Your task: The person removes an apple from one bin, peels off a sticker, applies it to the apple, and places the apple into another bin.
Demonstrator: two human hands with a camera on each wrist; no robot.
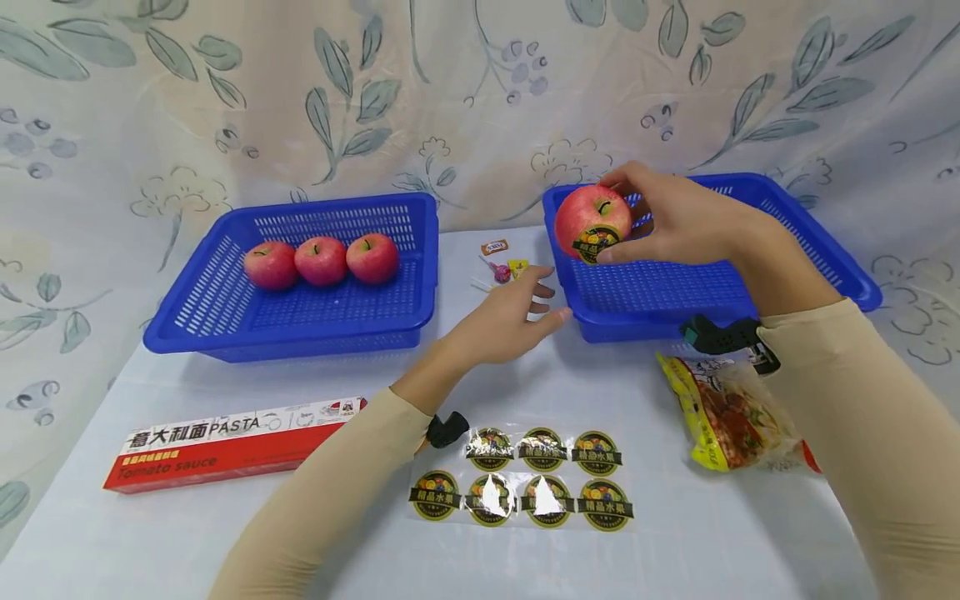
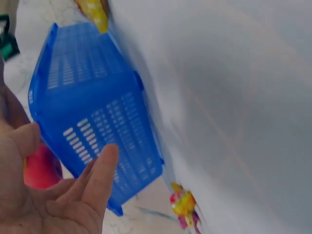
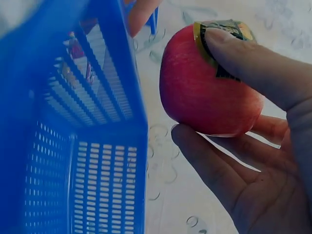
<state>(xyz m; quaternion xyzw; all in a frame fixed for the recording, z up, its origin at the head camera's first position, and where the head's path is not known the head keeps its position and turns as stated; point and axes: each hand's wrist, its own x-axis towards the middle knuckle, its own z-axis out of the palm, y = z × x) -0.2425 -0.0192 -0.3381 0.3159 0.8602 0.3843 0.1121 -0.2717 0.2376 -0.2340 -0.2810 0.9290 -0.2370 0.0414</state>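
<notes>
The right hand (image 1: 678, 218) grips a round red apple (image 1: 592, 220) with a dark round fruit sticker (image 1: 596, 244) on it, thumb pressed on the label, held over the near left corner of the right-hand blue slotted plastic basket (image 1: 825, 250). The left hand (image 1: 510, 321) lies with fingers loosely extended, holding nothing, its fingertips just beside that basket's front left corner. Well left of it, a second blue basket (image 1: 225, 308) holds three red apples (image 1: 321, 260). In front of it lies a clear sheet of round stickers (image 1: 525, 479).
</notes>
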